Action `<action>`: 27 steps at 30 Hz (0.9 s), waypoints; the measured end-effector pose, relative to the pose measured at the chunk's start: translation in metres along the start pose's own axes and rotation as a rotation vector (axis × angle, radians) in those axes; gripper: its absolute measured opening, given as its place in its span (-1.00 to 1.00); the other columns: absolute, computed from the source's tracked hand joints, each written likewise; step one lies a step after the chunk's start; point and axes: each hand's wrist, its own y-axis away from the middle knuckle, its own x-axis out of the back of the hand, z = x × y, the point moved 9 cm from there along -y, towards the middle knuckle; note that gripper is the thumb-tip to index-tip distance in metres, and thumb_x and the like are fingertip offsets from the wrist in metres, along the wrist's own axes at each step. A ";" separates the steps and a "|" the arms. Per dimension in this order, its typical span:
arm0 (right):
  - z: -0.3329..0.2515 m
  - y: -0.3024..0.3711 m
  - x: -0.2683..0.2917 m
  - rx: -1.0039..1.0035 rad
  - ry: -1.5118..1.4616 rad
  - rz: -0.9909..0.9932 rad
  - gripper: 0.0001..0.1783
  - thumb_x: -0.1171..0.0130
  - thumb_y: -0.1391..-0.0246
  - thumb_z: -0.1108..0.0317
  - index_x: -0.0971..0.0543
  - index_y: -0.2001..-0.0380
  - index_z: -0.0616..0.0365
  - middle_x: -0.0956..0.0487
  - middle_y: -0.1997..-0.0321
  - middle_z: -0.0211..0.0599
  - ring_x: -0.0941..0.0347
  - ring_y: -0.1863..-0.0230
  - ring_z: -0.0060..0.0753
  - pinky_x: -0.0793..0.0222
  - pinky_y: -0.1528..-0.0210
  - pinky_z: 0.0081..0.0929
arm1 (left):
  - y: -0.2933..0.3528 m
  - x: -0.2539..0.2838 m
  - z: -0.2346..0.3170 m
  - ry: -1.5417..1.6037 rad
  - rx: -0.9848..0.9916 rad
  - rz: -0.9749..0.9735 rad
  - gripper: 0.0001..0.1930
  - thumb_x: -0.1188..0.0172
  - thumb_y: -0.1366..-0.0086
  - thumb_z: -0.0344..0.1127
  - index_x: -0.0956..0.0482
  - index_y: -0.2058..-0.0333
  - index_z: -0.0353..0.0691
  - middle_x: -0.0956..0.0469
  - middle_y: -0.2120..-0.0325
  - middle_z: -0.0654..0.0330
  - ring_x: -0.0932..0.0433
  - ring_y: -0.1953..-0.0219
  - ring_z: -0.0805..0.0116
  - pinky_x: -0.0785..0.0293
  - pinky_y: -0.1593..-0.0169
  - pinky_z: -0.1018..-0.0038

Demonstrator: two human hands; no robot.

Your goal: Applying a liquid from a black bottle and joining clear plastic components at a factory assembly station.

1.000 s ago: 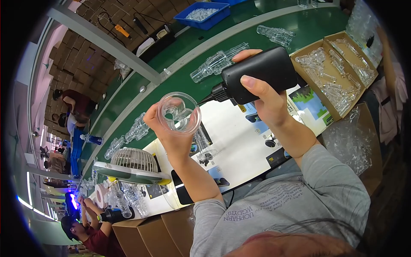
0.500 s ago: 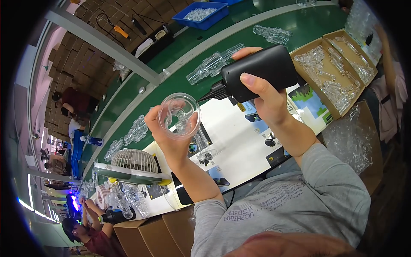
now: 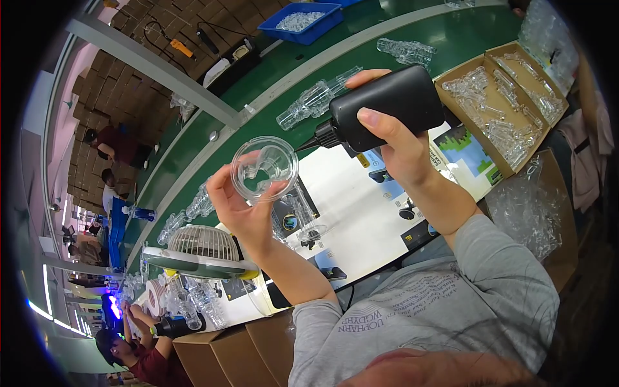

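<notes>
Head view, looking down over your own hands. Your left hand [image 3: 240, 216] holds a clear plastic piece [image 3: 265, 169] near the middle of the view, above the counter [image 3: 361, 213]. Your left fingers are curled around its lower and left side, and its round, wide rim is turned up toward you. Inner curved walls show through the transparent plastic.

Your right hand [image 3: 403, 148] grips a black squeeze bottle [image 3: 387, 106], its fingers wrapped over the far side and the thumb pressed along the near side. The bottle lies almost level, its tapered nozzle [image 3: 309, 144] pointing left at the right edge of the clear piece's rim. The tip is right at that edge; whether it touches cannot be told.

Below your hands, the counter has a white, printed covering, with a clear tube [image 3: 300, 213] just right of your left wrist. Beyond runs a green work surface [image 3: 464, 35], where one clear jointed part [image 3: 313, 102] lies behind the bottle and another [image 3: 406, 50] lies farther off.

To your right is a divided cardboard tray [image 3: 482, 127] of small clear parts. To your left, a white and green fan [image 3: 203, 248] sits near your forearm. At the lower left, a co-worker in a dark red top [image 3: 155, 364] has raised arms.
</notes>
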 end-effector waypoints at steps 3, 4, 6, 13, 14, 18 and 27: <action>-0.001 0.000 0.000 0.014 0.026 -0.005 -0.61 -0.10 0.22 0.45 -0.40 0.21 0.27 -0.43 0.19 -0.23 -0.42 0.28 -0.52 -0.40 0.25 -0.60 | -0.001 -0.001 0.001 0.030 -0.002 0.011 -0.37 -0.43 0.23 -0.44 -0.31 0.14 -0.31 -0.46 0.25 0.07 -0.45 0.13 0.25 -0.30 -0.02 0.42; 0.000 0.001 -0.001 0.002 0.021 -0.001 -0.61 -0.10 0.22 0.45 -0.40 0.21 0.27 -0.43 0.19 -0.23 -0.42 0.28 -0.52 -0.39 0.25 -0.61 | -0.001 -0.001 0.002 0.026 0.003 0.021 -0.40 -0.42 0.20 -0.40 -0.33 0.14 -0.32 -0.46 0.25 0.06 -0.44 0.12 0.26 -0.30 -0.03 0.42; -0.001 0.001 0.000 -0.008 0.018 0.004 -0.61 -0.10 0.22 0.44 -0.40 0.21 0.28 -0.43 0.19 -0.23 -0.41 0.28 -0.52 -0.39 0.25 -0.61 | -0.003 0.003 0.002 -0.047 -0.038 0.003 -0.43 -0.40 0.16 -0.36 -0.36 0.14 -0.34 -0.46 0.24 0.05 -0.42 0.10 0.26 -0.30 -0.02 0.41; 0.001 0.000 -0.002 0.003 0.041 -0.003 -0.61 -0.10 0.23 0.45 -0.40 0.21 0.28 -0.43 0.18 -0.21 -0.42 0.29 -0.52 -0.40 0.25 -0.62 | -0.003 0.004 0.007 -0.212 -0.109 -0.049 -0.54 -0.23 -0.04 -0.21 -0.44 0.13 -0.40 -0.46 0.16 0.04 -0.38 0.07 0.24 -0.26 -0.03 0.40; 0.001 0.000 -0.002 0.004 0.045 -0.006 -0.61 -0.10 0.23 0.44 -0.40 0.21 0.28 -0.43 0.17 -0.21 -0.42 0.29 -0.52 -0.40 0.25 -0.62 | -0.004 0.004 0.007 -0.212 -0.108 -0.049 -0.54 -0.23 -0.04 -0.21 -0.44 0.13 -0.40 -0.46 0.16 0.04 -0.38 0.07 0.24 -0.26 -0.03 0.40; 0.000 0.000 -0.001 0.007 0.038 -0.006 -0.61 -0.10 0.23 0.44 -0.40 0.21 0.28 -0.43 0.18 -0.21 -0.41 0.28 -0.52 -0.40 0.25 -0.62 | -0.003 0.003 0.001 -0.167 -0.059 -0.058 -0.56 -0.16 -0.10 -0.19 -0.44 0.12 -0.42 -0.48 0.16 0.03 -0.43 0.10 0.24 -0.25 -0.03 0.41; 0.000 0.001 -0.001 -0.007 0.026 -0.002 -0.60 -0.10 0.23 0.45 -0.40 0.20 0.28 -0.42 0.18 -0.22 -0.41 0.28 -0.53 -0.40 0.24 -0.62 | -0.001 -0.003 -0.004 -0.106 0.009 -0.120 -0.62 -0.03 -0.22 -0.24 -0.42 0.09 -0.43 -0.49 0.17 0.05 -0.47 0.14 0.28 -0.30 0.02 0.47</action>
